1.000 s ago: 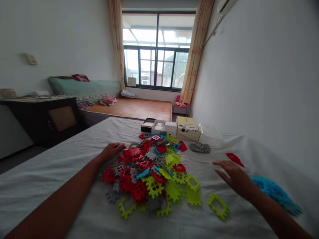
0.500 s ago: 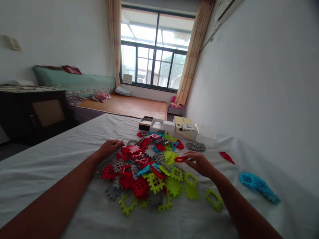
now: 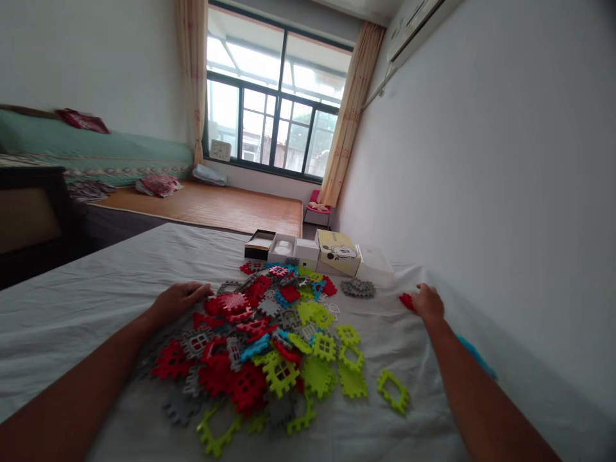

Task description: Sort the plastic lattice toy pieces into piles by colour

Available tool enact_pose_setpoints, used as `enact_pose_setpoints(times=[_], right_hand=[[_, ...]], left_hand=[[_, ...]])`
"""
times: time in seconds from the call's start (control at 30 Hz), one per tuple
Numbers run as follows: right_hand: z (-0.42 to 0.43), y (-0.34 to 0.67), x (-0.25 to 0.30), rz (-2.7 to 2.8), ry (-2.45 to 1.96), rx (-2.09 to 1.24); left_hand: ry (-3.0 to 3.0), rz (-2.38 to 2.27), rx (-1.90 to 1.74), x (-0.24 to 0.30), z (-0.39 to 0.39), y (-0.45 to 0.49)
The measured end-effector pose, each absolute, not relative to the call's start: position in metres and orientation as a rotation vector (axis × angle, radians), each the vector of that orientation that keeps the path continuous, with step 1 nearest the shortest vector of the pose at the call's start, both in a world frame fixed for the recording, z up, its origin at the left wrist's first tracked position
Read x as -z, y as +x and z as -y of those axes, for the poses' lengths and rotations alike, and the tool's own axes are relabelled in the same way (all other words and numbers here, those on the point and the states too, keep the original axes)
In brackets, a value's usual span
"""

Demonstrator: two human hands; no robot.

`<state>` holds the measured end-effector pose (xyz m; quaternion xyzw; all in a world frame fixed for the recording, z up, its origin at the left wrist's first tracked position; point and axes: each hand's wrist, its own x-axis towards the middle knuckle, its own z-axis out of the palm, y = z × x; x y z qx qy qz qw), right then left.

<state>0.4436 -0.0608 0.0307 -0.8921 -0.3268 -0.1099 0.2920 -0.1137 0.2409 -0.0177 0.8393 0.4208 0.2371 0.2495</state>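
A heap of notched plastic building pieces (image 3: 248, 384), red, green, grey and blue, lies on the white sheet. At its left edge is my left hand (image 3: 179, 300), resting low with fingers stretched out beside the red pieces (image 3: 228, 304) and grasping nothing that I can see. Away to the right of the heap, my right hand (image 3: 429, 303) is closed with its fingertips over a red building piece (image 3: 408, 301); its fingers partly cover the red ones there. Blue pieces (image 3: 476, 356) are mostly hidden behind my right forearm.
Grey pieces (image 3: 357, 288) form a separate small pile right of the heap. A single green frame piece (image 3: 393, 391) lies nearer me. Behind the heap stand a black box (image 3: 260, 245), white boxes (image 3: 307, 251), a yellow cartoon box (image 3: 338, 253) and a translucent container (image 3: 376, 264).
My right hand has moved right from the heap, carrying a red piece to the separate red one. My left hand stays by the heap's left edge. The view has turned slightly right.
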Motion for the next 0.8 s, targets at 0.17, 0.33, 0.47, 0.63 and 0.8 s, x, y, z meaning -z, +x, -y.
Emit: enact_pose_setpoints(times=[0.17, 0.33, 0.47, 0.63, 0.8], right_hand=[[-0.010, 0.366, -0.016, 1.486, -2.119, 0.109], [-0.060, 0.306, 0.008, 1.710, -1.988, -0.005], [-0.067, 0.296, 0.007, 1.784, -1.929, -0.135], [-0.054, 0.301, -0.006, 1.857, -1.817, -0.348], [-0.015, 0.361, -0.012, 1.496, -1.957, -0.225]], left_hand=[[2.276, -1.176, -0.655, 0.011, -0.231, -0.112], [2.306, -1.145, -0.691, 0.011, -0.227, -0.113], [2.306, -1.130, -0.706, 0.011, -0.227, -0.114], [2.299, -1.132, -0.687, 0.010, -0.226, -0.113], [2.293, -1.125, -0.686, 0.009, -0.225, -0.112]])
